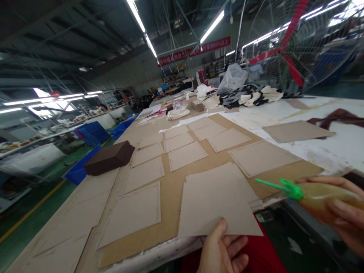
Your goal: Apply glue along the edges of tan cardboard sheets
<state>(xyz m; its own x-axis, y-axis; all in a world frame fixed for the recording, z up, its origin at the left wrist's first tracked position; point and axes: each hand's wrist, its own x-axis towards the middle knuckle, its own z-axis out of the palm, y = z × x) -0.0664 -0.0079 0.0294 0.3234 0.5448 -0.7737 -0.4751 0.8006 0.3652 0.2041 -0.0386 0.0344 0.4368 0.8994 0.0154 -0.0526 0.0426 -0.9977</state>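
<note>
At the table's near edge my left hand (223, 248) pinches the front edge of a grey-brown cardboard sheet (218, 197), thumb on top and fingers beneath. The sheet overhangs the edge a little. On the right, my right hand (345, 212) wraps round a soft squeeze bottle (315, 199) of yellowish-brown glue, its green nozzle (270, 184) pointing left above the table. Several similar cardboard pieces lie in rows on a tan board (170, 201), such as one piece (136, 212) to the left and another piece (264, 155) beyond the nozzle.
A dark brown stack (109, 157) sits at the table's left edge, above a blue bin (76, 170). Plastic bags (233, 77) and fabric scraps (250, 96) are heaped farther back. A large fan (284, 49) stands at the back right. Brown cloth (341, 117) lies on the right.
</note>
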